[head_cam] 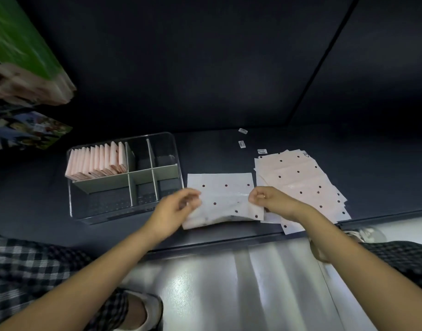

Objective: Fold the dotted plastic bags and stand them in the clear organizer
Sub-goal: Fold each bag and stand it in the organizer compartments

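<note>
Head view: thin, crinkled dotted bag (225,194) between both hands' pinching fingers (257,195).

Green package (19,41) upper left; small barcode stickers (242,131) on dark shelf (229,80).

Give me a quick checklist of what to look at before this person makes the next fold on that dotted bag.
1. Both hands on the bag: ok. The left hand and right hand each pinch a side of the dotted bag.
2. Bag lying flat: not ok. Its near edge is lifted and rumpled.
3. Bag clear of the pile: ok, mostly. The pile of unfolded bags lies to its right, with its near corner close by.
4. Room in the organizer: ok. The clear organizer has empty compartments beside the row of folded bags.
5. Fold edges lined up: cannot tell.
</note>
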`<state>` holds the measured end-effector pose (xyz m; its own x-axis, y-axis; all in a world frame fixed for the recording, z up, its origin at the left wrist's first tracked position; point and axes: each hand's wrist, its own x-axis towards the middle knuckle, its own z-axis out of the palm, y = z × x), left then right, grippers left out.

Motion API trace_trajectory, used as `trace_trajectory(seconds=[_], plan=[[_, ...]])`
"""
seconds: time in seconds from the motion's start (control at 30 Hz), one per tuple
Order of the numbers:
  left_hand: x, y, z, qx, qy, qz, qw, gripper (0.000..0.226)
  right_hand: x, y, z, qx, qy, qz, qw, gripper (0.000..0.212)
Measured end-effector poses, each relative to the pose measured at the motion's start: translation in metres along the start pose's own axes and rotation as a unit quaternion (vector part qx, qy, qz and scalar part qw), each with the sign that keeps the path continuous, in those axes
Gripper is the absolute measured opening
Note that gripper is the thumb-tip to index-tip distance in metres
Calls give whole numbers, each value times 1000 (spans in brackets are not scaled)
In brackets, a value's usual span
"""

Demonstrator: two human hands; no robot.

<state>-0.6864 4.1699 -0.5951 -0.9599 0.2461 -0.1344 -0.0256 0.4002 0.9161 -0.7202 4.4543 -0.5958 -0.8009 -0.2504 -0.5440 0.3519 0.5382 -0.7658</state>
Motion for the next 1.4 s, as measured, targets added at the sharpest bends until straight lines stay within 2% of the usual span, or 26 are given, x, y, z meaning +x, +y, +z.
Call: trace_trajectory(seconds=[0.1,0.2,0.3,0.37,0.43,0.47,0.53,0.6,0.67,0.77,0.83,0.9,1.0,1.1,1.17,1.2,1.23,1.33,1.4], plan=[[8,2,-3,-16,114,27,993,18,21,-3,-5,53,30,37,997,12],[7,-2,2,86,156,86,980,22,41,-6,-7,62,71,79,992,13],[1,-10,15,195,115,151,962,25,62,-3,-4,93,143,77,982,13],[-2,-18,23,247,50,164,954,28,68,-2,2,111,260,34,959,7],[-4,-28,30,286,-16,168,943,32,64,2,9,67,384,-30,920,10],[-4,-34,34,302,-43,175,936,33,60,7,14,28,411,-63,909,10],[-5,-45,40,324,-78,181,925,36,48,20,27,-92,389,-135,907,13],[-5,-55,44,336,-91,170,922,40,35,34,40,-218,312,-232,895,19],[-5,-62,46,369,-106,175,907,47,24,46,52,-340,231,-318,855,27],[-4,-69,51,448,-139,198,860,59,18,60,69,-477,127,-355,794,45],[-4,-74,53,451,-167,171,860,63,15,67,74,-524,90,-353,770,52],[-6,-81,50,451,-178,147,862,64,11,74,70,-553,88,-344,754,54],[-13,-86,37,446,-161,132,871,62,3,81,55,-565,118,-328,748,52],[-20,-87,20,447,-119,132,877,61,-9,90,37,-543,152,-329,758,42],[-23,-82,14,445,-104,138,879,76,-13,91,29,-514,181,-329,771,39],[-24,-81,14,441,-102,136,881,80,-13,91,28,-492,203,-331,779,28],[-24,-80,15,434,-99,128,886,78,-12,88,28,-469,226,-328,788,20],[-22,-81,20,411,-87,98,902,54,-5,79,37,-410,264,-301,820,26],[-20,-80,22,401,-82,82,909,47,0,76,41,-401,273,-313,817,26]])
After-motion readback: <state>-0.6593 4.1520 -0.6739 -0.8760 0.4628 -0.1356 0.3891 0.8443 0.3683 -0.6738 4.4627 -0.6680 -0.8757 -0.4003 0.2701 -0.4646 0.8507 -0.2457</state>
